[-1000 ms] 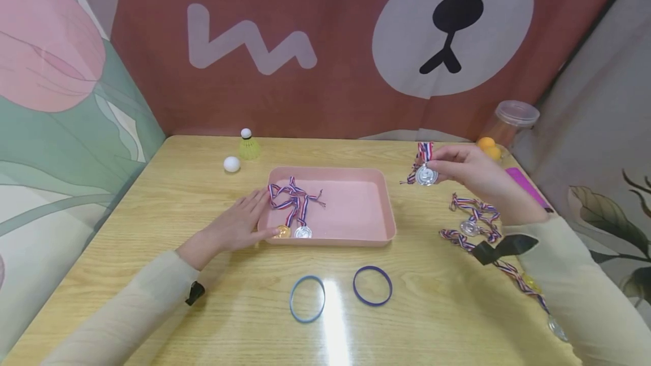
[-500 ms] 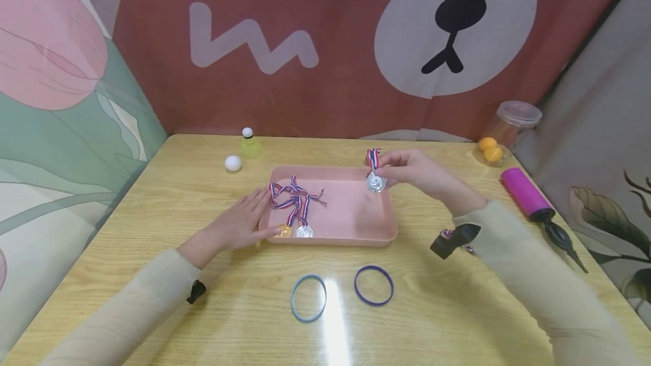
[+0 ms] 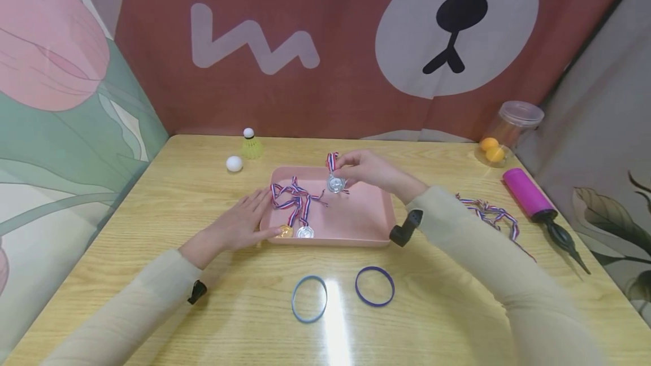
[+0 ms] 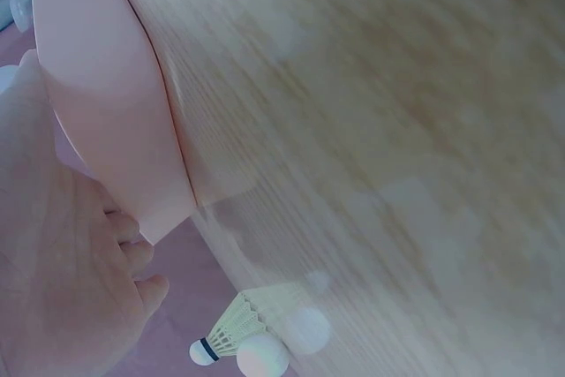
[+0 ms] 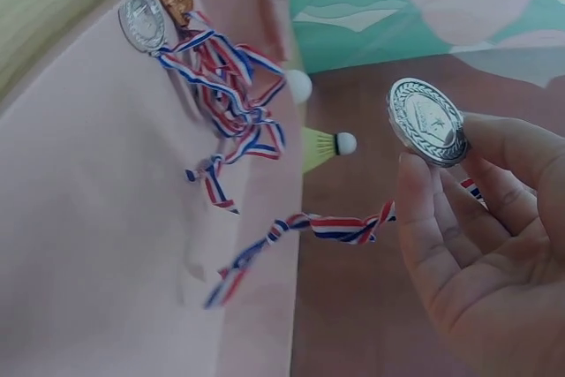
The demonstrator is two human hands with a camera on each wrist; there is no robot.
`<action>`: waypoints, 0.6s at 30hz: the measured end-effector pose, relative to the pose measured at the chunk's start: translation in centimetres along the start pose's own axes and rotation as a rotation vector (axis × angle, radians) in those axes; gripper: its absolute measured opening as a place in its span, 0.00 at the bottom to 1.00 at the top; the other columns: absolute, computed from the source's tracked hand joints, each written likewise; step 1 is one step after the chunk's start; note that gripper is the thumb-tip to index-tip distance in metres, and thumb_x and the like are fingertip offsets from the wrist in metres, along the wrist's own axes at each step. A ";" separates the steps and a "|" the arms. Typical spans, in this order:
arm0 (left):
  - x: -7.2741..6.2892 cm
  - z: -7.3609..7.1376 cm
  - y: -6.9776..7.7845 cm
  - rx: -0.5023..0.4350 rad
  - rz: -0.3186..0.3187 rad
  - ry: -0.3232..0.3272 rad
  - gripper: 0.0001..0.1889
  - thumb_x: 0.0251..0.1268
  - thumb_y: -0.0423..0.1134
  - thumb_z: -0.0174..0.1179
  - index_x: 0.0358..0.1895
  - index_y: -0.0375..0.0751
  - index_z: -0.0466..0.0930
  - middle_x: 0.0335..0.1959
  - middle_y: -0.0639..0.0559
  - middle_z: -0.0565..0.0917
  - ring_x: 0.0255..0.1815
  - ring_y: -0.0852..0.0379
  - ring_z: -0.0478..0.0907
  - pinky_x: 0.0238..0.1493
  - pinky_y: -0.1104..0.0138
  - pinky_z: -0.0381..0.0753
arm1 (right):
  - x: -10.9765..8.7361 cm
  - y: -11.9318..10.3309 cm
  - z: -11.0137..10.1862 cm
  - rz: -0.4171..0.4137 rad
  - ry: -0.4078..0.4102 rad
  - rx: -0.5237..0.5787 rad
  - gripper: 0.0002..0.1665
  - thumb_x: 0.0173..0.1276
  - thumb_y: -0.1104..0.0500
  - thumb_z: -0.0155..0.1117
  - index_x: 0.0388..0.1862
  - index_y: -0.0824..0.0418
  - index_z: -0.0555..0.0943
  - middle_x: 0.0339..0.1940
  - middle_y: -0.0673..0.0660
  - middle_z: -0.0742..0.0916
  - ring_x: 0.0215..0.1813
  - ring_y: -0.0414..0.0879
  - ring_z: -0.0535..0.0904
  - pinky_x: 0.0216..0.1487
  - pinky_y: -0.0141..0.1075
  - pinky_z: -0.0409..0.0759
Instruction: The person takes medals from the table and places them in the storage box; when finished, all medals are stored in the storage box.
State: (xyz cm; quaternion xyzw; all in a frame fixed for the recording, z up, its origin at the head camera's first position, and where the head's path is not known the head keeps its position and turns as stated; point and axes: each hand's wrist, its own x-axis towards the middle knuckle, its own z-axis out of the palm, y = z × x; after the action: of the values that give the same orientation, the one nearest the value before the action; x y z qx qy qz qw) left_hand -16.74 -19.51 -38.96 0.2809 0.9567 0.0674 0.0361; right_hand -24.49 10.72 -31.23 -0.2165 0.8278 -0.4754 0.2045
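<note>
A pink tray (image 3: 366,216) lies mid-table. My left hand (image 3: 236,222) rests on its left rim with fingers extended, the thumb by the near left corner. Inside, at the left, lie a gold medal (image 3: 286,231) and a silver medal (image 3: 305,232), their striped ribbons tangled towards the back. Above the tray's far side, my right hand (image 3: 368,171) pinches another silver medal (image 3: 335,183) between thumb and fingers. Its red, white and blue ribbon (image 5: 340,229) dangles below the hand in the right wrist view. The left wrist view shows the left fingers against the tray wall (image 4: 115,103).
Near the front lie a light blue ring band (image 3: 309,299) and a purple one (image 3: 374,286). A yellow shuttlecock (image 3: 251,148) and white ball (image 3: 234,164) stand back left. To the right are more medal ribbons (image 3: 493,216), a pink pump (image 3: 529,194) and a clear jar (image 3: 516,123) with orange balls.
My right hand has carried the silver medal leftwards, from right of the tray to above it. The left hand stays in place. The pump and ribbons at right have come out from behind the arm.
</note>
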 end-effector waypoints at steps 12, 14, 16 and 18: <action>0.0 0.0 0.0 0.000 -0.003 0.004 0.47 0.64 0.66 0.41 0.70 0.28 0.43 0.71 0.36 0.44 0.70 0.39 0.43 0.67 0.50 0.47 | 3.3 1.3 3.0 0.025 -0.055 0.013 0.07 0.62 0.63 0.62 0.35 0.67 0.80 0.33 0.56 0.84 0.35 0.46 0.80 0.42 0.44 0.80; 0.0 -0.1 0.1 0.000 -0.002 0.007 0.47 0.64 0.66 0.41 0.70 0.28 0.43 0.71 0.35 0.45 0.70 0.39 0.43 0.67 0.50 0.47 | 3.2 1.7 3.4 0.043 -0.078 -0.017 0.06 0.62 0.62 0.61 0.34 0.66 0.80 0.33 0.55 0.84 0.35 0.46 0.80 0.41 0.41 0.81; -0.1 -0.1 0.1 -0.001 0.003 0.011 0.47 0.64 0.65 0.42 0.70 0.27 0.44 0.71 0.35 0.45 0.70 0.38 0.43 0.67 0.49 0.48 | 3.0 2.0 3.7 0.049 -0.100 -0.044 0.06 0.63 0.62 0.61 0.33 0.65 0.81 0.33 0.55 0.83 0.36 0.47 0.79 0.41 0.41 0.81; -0.1 -0.1 0.1 0.002 0.006 0.016 0.47 0.64 0.65 0.42 0.70 0.27 0.44 0.71 0.34 0.46 0.70 0.38 0.44 0.67 0.49 0.48 | 2.8 2.3 3.9 0.053 -0.103 -0.092 0.06 0.62 0.61 0.62 0.32 0.63 0.81 0.33 0.54 0.83 0.35 0.47 0.78 0.41 0.40 0.80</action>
State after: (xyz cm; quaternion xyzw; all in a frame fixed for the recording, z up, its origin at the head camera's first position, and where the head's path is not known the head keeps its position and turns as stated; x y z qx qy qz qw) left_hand -16.63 -19.50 -38.86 0.2832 0.9562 0.0689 0.0282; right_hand -25.07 7.53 -35.45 -0.2277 0.8428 -0.4193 0.2492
